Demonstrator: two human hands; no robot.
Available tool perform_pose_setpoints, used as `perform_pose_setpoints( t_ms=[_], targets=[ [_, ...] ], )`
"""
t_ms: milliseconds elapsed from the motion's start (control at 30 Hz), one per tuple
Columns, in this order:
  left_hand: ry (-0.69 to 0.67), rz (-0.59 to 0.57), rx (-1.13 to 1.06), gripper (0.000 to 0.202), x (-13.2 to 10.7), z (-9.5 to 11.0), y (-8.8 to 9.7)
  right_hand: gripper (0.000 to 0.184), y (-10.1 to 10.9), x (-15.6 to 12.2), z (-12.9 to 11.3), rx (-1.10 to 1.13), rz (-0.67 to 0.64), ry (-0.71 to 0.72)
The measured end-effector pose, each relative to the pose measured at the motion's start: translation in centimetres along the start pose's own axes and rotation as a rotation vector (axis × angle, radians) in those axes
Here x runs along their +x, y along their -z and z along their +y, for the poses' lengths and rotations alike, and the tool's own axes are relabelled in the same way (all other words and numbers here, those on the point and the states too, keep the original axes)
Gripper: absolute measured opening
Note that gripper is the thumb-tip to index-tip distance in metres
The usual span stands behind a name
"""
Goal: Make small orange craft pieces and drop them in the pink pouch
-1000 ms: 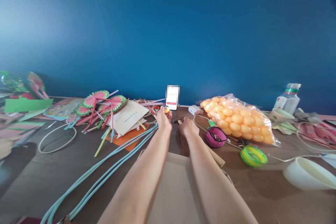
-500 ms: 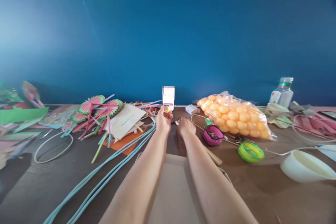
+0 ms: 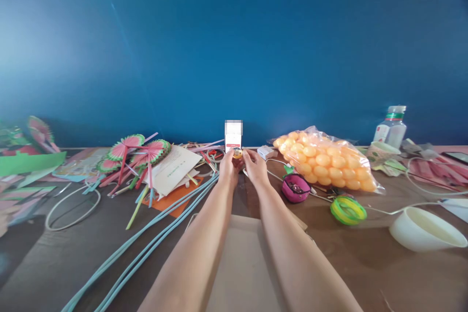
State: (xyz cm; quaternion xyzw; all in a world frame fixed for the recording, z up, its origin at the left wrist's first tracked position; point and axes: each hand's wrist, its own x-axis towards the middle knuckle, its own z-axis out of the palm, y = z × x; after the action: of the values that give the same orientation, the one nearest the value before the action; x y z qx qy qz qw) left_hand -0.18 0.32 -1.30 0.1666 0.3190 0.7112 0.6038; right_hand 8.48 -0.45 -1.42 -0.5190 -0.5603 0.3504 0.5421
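My left hand and my right hand meet far out over the brown table, near the blue wall. Both pinch a small orange ball with a dark marking, held between their fingertips just in front of a small white and red box. A thin white stick pokes out under my right hand. A tan cardboard sheet lies under my forearms.
A clear bag of orange balls lies to the right, with a magenta cup, a green-yellow coil, a white bowl and a bottle. Left are paper fans, papers, light-blue tubes and a wire ring.
My right hand lifted off the table and moved left to join my left hand on the small ball. The view shifted slightly.
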Motion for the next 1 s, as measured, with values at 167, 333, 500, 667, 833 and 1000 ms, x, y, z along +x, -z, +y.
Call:
perform_pose_setpoints(
  t_ms=[167, 333, 500, 667, 833, 1000],
  targets=[
    [-0.066, -0.078, 0.066, 0.021, 0.2, -0.3, 0.3, 0.050, -0.3, 0.1, 0.2, 0.236, -0.082, -0.089],
    [-0.079, -0.139, 0.091, 0.029, -0.2, -0.2, 0.2, 0.051, -0.3, 0.3, 0.4, 0.348, -0.103, -0.038],
    [-0.081, -0.176, 0.036, 0.038, -0.5, -0.1, -0.1, 0.055, -0.2, 0.3, 0.0, 0.457, -0.115, -0.102],
    [-0.097, -0.174, 0.016, 0.034, -0.7, 0.1, -0.3, 0.059, -0.2, 0.5, 0.3, 0.537, -0.144, -0.172],
    [-0.104, -0.171, 0.019, 0.035, -1.1, 0.4, -0.5, 0.063, -0.2, 0.9, 1.0, 0.573, -0.149, -0.204],
    [-0.125, -0.204, 0.030, 0.036, -1.0, 0.3, -0.5, 0.063, 0.0, 0.8, 0.8, 0.611, -0.188, -0.183]
  ],
)
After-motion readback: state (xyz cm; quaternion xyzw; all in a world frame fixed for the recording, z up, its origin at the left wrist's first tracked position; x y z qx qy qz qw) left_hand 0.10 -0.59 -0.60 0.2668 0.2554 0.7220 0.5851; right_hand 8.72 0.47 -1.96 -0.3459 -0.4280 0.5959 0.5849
